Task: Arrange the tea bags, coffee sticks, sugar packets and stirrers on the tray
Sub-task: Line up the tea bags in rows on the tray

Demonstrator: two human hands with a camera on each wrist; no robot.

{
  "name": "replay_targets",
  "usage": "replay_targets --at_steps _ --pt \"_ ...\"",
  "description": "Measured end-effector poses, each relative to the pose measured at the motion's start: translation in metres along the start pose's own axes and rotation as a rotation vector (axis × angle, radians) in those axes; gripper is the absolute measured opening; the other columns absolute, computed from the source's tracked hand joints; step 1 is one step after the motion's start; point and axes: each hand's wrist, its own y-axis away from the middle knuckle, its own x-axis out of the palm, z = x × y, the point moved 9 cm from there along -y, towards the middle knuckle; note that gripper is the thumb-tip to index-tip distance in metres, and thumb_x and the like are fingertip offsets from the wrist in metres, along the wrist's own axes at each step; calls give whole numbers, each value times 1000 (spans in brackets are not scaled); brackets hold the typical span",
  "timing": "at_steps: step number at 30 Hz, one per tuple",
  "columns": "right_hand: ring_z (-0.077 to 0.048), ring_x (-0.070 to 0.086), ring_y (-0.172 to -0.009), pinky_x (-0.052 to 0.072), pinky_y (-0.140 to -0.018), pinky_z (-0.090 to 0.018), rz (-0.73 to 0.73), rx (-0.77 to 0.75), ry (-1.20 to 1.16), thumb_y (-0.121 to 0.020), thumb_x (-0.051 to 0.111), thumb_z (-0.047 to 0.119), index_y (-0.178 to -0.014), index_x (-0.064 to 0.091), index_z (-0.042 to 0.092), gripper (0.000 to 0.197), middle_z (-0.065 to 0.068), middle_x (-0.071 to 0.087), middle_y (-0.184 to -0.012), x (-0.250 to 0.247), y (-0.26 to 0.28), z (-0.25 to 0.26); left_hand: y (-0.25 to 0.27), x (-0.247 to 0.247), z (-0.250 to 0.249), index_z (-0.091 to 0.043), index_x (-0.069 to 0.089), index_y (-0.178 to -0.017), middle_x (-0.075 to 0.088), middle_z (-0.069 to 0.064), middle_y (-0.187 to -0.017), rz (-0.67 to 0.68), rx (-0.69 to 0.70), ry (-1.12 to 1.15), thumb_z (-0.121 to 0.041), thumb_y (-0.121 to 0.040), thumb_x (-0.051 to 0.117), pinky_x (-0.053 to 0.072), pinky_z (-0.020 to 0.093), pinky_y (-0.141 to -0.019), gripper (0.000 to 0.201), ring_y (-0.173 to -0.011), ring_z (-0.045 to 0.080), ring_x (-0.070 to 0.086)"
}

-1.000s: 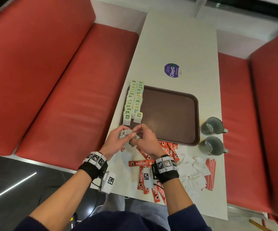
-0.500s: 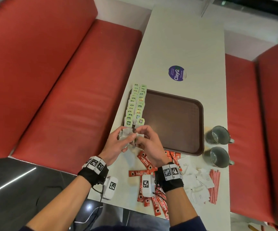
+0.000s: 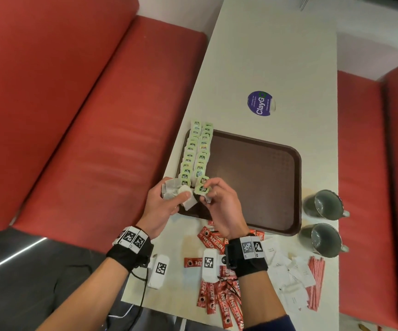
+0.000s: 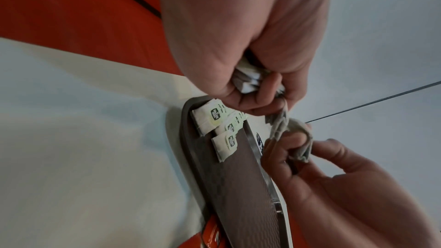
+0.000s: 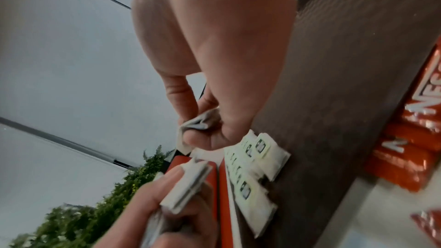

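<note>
A brown tray (image 3: 252,177) lies on the white table, with two rows of green-labelled tea bags (image 3: 196,154) along its left side. My left hand (image 3: 169,199) grips a small bundle of tea bags (image 3: 172,191) over the tray's near-left corner. My right hand (image 3: 213,197) pinches one tea bag (image 3: 202,188) just beside it. The left wrist view shows that tea bag (image 4: 293,139) held in the right fingers. Red coffee sticks (image 3: 217,290), white sugar packets (image 3: 286,271) and red stirrers (image 3: 314,283) lie on the table near me.
Two grey mugs (image 3: 322,204) (image 3: 319,240) stand right of the tray. A round purple sticker (image 3: 260,103) is on the table beyond it. Red bench seats (image 3: 97,115) flank the table on both sides.
Both hands have moved forward from the table's near edge to the tray's near-left corner, still holding tea bags. The view has shifted slightly.
</note>
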Motion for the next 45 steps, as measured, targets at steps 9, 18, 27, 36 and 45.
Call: replay_targets --at_steps 9,18,27,36,45 --pt "-2 78 -87 61 -80 -24 -412 -152 737 -94 86 22 -101 74 29 15 13 82 -92 -45 -8 17 -2 -22 8 -23 68 -104 79 8 -110 -129 -55 -27 -9 -91 85 53 34 -81 26 -100 19 73" --pt "4 73 -86 61 -76 -15 -433 -204 849 -93 88 20 -99 71 33 22 13 78 -92 -40 -16 9 -1 -28 8 -18 65 -109 76 -3 -97 -179 -62 -37 -9 -92 84 51 33 -80 27 -91 11 70" --pt "-12 68 -92 59 -83 -29 -494 -207 985 -91 89 21 -107 60 25 33 13 63 -100 -41 -24 3 -4 -31 9 -15 64 -112 74 -8 -89 -211 -55 -51 -6 -93 83 52 26 -74 29 -81 4 70" --pt "-4 65 -87 51 -73 -15 -474 -189 987 -93 87 18 -101 63 22 26 8 68 -96 -36 -26 0 -4 -37 11 -13 65 -111 72 -7 -87 -237 -40 -80 -6 -92 84 52 19 -62 28 -77 4 68" --pt "-14 65 -97 58 -84 -29 -499 -215 1042 -91 89 23 -99 61 26 28 8 63 -105 -28 -32 -6 -1 -45 14 -18 68 -110 72 -5 -90 -250 -48 -80 -11 -91 86 49 30 -70 28 -79 8 67"
